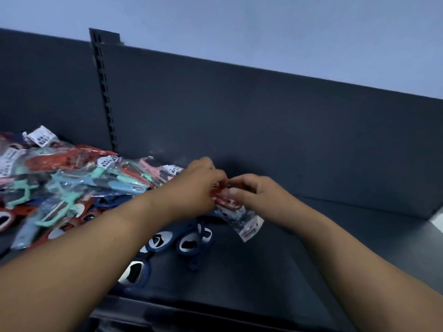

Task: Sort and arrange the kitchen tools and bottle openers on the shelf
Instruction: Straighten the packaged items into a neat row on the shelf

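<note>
Both hands meet over the middle of the dark shelf [275,271]. My left hand [199,185] and my right hand [259,195] both grip a red tool in a clear plastic bag [236,212], whose white label end hangs down toward me. Beneath the hands lie several dark blue bottle openers [189,243] with white oval centres, one nearer the front edge [136,271]. A heap of bagged tools [72,183] in red, mint, light blue and pink covers the shelf's left part. The red tool's shape is blurred.
The dark back panel [263,121] rises behind the shelf, with a slotted upright [105,97] at left. The shelf's front lip [191,310] runs along the bottom. Bare shelf surface stretches to the right of my hands.
</note>
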Demonstrator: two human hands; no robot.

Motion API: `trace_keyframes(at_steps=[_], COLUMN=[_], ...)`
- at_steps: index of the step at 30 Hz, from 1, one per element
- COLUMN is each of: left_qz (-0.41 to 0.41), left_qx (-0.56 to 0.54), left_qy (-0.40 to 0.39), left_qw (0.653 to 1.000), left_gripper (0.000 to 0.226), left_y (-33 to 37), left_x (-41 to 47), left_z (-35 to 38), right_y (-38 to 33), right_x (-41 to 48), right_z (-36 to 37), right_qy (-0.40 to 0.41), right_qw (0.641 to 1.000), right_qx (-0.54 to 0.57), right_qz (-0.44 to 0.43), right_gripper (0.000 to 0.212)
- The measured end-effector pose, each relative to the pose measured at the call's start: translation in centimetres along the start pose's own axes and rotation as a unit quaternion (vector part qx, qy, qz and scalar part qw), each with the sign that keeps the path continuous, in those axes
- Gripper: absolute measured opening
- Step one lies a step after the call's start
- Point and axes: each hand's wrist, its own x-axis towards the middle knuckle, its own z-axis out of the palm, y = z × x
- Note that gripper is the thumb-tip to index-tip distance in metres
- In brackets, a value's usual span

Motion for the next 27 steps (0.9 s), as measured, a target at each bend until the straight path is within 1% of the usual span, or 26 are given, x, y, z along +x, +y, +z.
trace_keyframes(at_steps=[1,2,4,5,6,7,9,10,11,13,15,17,19,21,22,23,25,27], left_qz=[0.009,0.016,0.015,0.001,-0.018,-0.038,-0.054,-0.055,-0.057,-0.071,-0.074,-0.066,-0.054,-0.034,-0.018,-0.001,0.026,0.026], left_qx=[0.005,0.009,0.017,0.017,0.018,0.025,0.071,0.102,0.131,0.179,0.205,0.197,0.178,0.155,0.141,0.123,0.066,0.034], left_qy=[0.008,0.019,0.049,0.057,0.057,0.047,0.01,-0.014,-0.043,-0.117,-0.166,-0.167,-0.169,-0.178,-0.18,-0.179,-0.159,-0.124], left_qw=[1.0,1.0,0.999,0.998,0.998,0.998,0.996,0.993,0.989,0.974,0.962,0.964,0.968,0.971,0.973,0.976,0.985,0.991], left_gripper=[0.027,0.034,0.058,0.067,0.069,0.065,0.045,0.035,0.03,0.037,0.046,0.049,0.05,0.052,0.054,0.056,0.064,0.076], left_y=[0.6,1.1,2.2,2.7,3.1,3.3,3.6,3.9,4.2,4.7,5.1,5.6,6.5,7.5,7.9,8.3,8.6,8.5], left_x=[0.4,0.8,1.5,1.9,2.2,2.6,3.4,3.7,3.9,4.1,4.4,4.8,5.2,5.4,5.4,5.5,5.7,5.9], left_z=[0.1,0.2,0.5,0.7,1.0,1.4,2.9,3.8,4.7,6.5,8.1,9.0,9.7,10.2,10.5,10.9,11.6,11.8], right_y=[0.2,0.5,1.3,2.0,3.0,3.9,6.2,7.4,8.5,10.3,11.8,13.0,13.8,14.1,13.9,13.7,13.0,12.4], right_x=[-0.2,-0.3,-0.6,-0.9,-1.1,-1.4,-2.2,-2.7,-3.1,-3.9,-4.4,-4.7,-5.0,-5.1,-5.1,-5.1,-5.0,-4.8], right_z=[-0.2,-0.4,-1.6,-2.3,-3.2,-3.9,-5.3,-5.9,-6.5,-7.5,-8.4,-8.9,-9.2,-9.3,-9.1,-8.9,-8.3,-7.4], right_qy=[-0.019,-0.017,0.027,0.056,0.087,0.118,0.178,0.203,0.224,0.253,0.273,0.265,0.241,0.213,0.206,0.208,0.203,0.153], right_qw=[1.0,1.0,0.999,0.997,0.994,0.988,0.969,0.959,0.952,0.941,0.935,0.932,0.919,0.892,0.885,0.889,0.911,0.93], right_qx=[0.004,-0.005,-0.012,-0.002,0.015,0.039,0.091,0.101,0.097,0.074,0.035,-0.037,-0.148,-0.274,-0.315,-0.336,-0.341,-0.334], right_qz=[0.006,0.013,0.034,0.048,0.068,0.093,0.147,0.168,0.186,0.212,0.226,0.243,0.274,0.29,0.273,0.232,0.11,0.011], right_gripper=[0.03,0.032,0.029,0.025,0.021,0.019,0.015,0.015,0.016,0.018,0.019,0.025,0.032,0.044,0.05,0.053,0.053,0.053])
